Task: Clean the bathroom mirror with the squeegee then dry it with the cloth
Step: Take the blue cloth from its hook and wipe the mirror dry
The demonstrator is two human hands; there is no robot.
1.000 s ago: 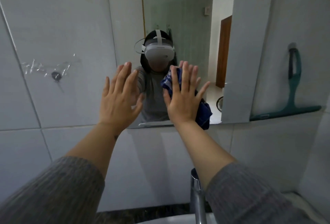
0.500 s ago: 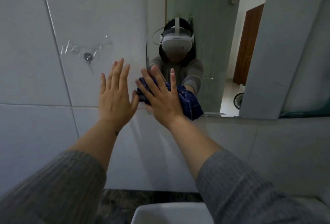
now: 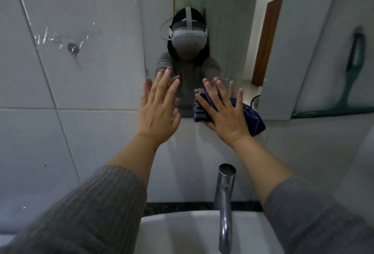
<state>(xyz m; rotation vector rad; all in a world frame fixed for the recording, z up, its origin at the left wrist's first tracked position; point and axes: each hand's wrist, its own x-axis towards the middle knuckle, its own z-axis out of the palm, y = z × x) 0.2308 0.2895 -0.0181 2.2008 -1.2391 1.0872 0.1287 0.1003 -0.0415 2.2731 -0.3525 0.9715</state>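
head view. the dark blue striped cloth (image 3: 255, 120) is pressed flat against the lower edge of the frameless wall mirror (image 3: 222, 37) under the right hand (image 3: 224, 115), whose fingers are spread wide over the fabric. the left hand (image 3: 157, 112) is empty, fingers extended and slightly apart, palm toward the glass near the mirror's lower left corner; whether it touches the glass cannot be told. the teal plastic squeegee (image 3: 350, 83) shows at the right edge of the mirror, handle up and blade level with the mirror's lower edge; whether it hangs on the wall or is a reflection cannot be told.

judgement of progress: with the squeegee set aside and the cloth on the glass, the squeegee stage appears done and the drying stage is in hand. the cloth works the bottom strip; how much of the upper glass remains to be dried cannot be read, as no droplets or streaks are discernible.

surface and room: glossy pale grey wall tiles (image 3: 85, 136) surround the mirror. a patch of clear tape residue and a small dark hook (image 3: 72, 48) mark the tile at upper left. below, a chrome tap (image 3: 225, 197) rises over a white ceramic basin (image 3: 178, 233). lighting is dim.
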